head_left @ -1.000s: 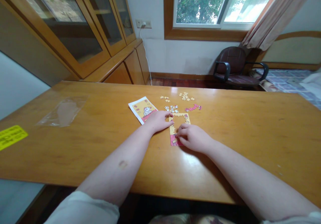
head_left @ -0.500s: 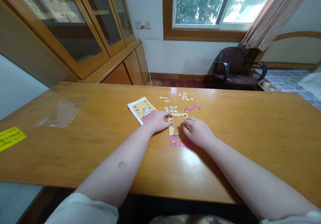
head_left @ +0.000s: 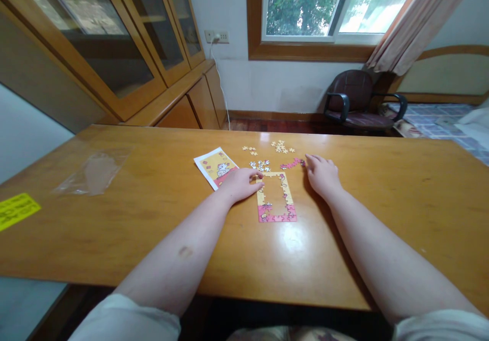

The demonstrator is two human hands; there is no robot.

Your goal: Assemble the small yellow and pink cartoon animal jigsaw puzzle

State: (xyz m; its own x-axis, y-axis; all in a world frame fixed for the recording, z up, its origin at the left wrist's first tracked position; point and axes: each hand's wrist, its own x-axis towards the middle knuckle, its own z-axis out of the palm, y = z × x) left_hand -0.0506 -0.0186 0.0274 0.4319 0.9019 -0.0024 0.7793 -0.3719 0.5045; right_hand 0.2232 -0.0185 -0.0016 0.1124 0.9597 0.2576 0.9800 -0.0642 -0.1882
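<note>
A jigsaw puzzle border [head_left: 291,212], yellow above and pink below, lies on the table with its middle unfilled. My left hand [head_left: 241,184] rests at its upper left edge, thumb and fingers apart, with nothing visible between them. Further right, my right hand [head_left: 324,177] reaches with stretched fingers to the right end of a row of loose pink puzzle pieces [head_left: 292,164]; the fingertips are at the last piece. White patterned pieces [head_left: 260,166] lie just above the border. Under my left wrist, a reference picture card [head_left: 214,166] is partly covered.
Loose yellow pieces [head_left: 281,147] form a group at the back, with a smaller group of yellow pieces [head_left: 250,150] to their left. A clear plastic bag [head_left: 95,172] and a yellow label [head_left: 18,210] lie on the wooden table [head_left: 160,214]. An armchair [head_left: 355,99] stands beyond.
My right hand has moved from inside the puzzle border up and right to the pink pieces, uncovering the border's right side. My left hand has stayed in place.
</note>
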